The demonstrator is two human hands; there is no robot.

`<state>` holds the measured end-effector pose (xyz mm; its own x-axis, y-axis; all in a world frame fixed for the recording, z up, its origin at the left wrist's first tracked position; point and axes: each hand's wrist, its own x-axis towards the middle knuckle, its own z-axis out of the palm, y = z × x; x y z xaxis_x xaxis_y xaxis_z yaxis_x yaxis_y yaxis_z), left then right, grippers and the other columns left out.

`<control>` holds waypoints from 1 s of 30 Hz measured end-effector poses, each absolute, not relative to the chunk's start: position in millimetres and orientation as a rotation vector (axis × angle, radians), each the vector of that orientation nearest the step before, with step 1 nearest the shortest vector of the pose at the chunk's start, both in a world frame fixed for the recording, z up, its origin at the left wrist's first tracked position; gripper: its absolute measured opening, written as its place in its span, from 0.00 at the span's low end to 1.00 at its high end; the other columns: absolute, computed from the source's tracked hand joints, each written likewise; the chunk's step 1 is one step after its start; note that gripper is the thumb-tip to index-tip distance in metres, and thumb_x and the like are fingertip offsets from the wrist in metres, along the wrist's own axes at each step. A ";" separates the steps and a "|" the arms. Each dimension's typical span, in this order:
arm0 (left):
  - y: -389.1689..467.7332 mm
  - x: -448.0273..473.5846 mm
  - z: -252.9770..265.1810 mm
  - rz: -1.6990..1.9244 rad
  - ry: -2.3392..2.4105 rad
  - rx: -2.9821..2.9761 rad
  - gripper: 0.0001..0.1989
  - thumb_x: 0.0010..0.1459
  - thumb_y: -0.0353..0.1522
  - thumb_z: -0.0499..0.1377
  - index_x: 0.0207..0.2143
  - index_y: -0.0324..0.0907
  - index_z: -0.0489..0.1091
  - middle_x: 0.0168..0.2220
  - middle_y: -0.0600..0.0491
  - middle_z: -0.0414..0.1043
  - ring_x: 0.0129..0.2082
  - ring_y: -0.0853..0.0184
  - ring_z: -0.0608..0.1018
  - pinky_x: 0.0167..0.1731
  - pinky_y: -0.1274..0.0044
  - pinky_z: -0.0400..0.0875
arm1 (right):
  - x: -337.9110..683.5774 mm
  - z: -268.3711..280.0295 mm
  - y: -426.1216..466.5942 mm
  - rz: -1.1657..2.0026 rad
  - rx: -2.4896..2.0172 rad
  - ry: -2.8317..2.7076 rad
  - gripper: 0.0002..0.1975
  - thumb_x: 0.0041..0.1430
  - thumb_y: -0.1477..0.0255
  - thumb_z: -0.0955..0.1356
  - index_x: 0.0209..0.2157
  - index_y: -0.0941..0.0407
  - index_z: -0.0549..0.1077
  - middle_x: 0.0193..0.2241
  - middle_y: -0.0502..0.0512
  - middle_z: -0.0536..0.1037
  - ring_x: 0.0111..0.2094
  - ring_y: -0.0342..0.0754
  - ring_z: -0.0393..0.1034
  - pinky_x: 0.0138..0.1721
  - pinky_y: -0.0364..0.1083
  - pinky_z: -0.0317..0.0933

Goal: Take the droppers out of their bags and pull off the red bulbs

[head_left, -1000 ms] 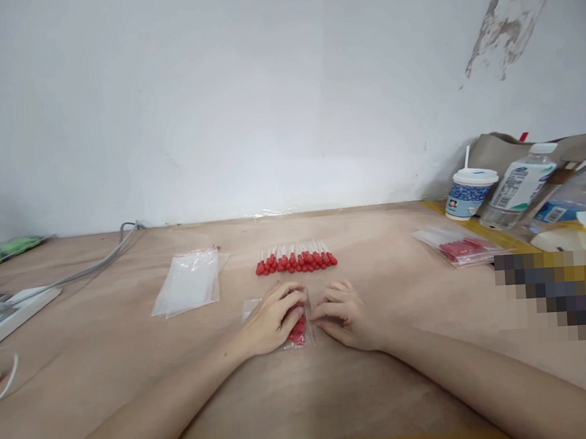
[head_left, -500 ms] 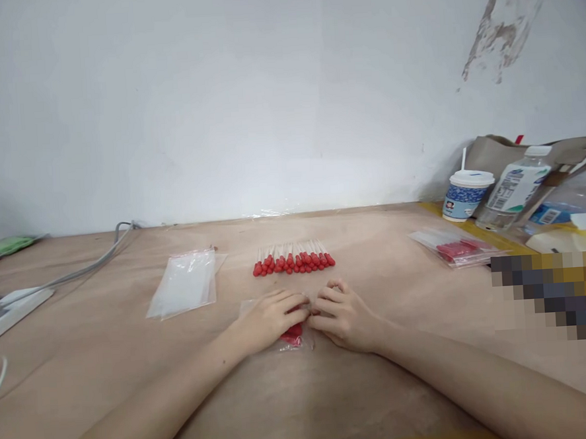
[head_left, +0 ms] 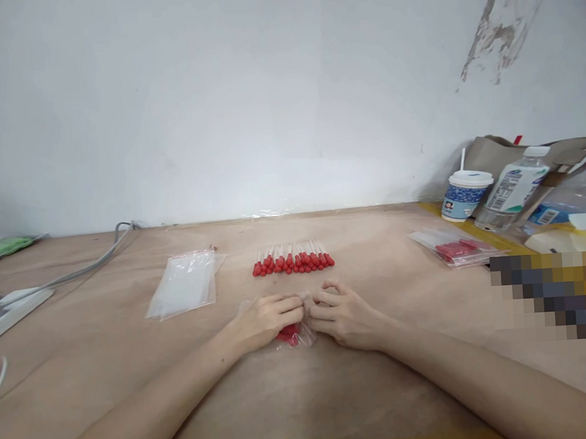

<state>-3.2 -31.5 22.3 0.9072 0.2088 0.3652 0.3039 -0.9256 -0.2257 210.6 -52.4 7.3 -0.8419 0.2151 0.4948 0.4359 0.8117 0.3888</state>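
A clear plastic bag [head_left: 307,336] with red pieces [head_left: 288,334] inside lies at the near middle of the table. My left hand [head_left: 269,321] rests over the bag, its fingers closed on the plastic and covering part of the red pieces. From the other side, the fingertips of my right hand [head_left: 346,317] pinch the bag's right end; the index finger is curled. Just beyond both hands lies a row of red-tipped sticks [head_left: 293,262], red ends toward me and thin pale stems pointing to the wall.
Flat clear bags [head_left: 182,284] lie to the left. On the right are filled bags with red pieces [head_left: 458,249], a paper cup [head_left: 466,195] with a straw, and a plastic bottle [head_left: 514,189]. A power strip [head_left: 25,307] with a grey cable sits at far left.
My left hand has shifted slightly left, its fingers drawn closer together. The gap between the hands is a little wider, and more of the bag's right end shows.
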 end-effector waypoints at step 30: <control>-35.6 -34.1 6.1 -0.875 -1.338 -3.077 0.24 0.56 0.38 0.54 0.54 0.44 0.54 0.52 0.48 0.63 0.50 0.62 0.68 0.47 0.69 0.65 | 195.4 -0.1 -35.4 0.891 -1.003 -1.905 0.16 0.47 0.63 0.70 0.37 0.57 0.73 0.35 0.54 0.75 0.34 0.48 0.68 0.36 0.47 0.61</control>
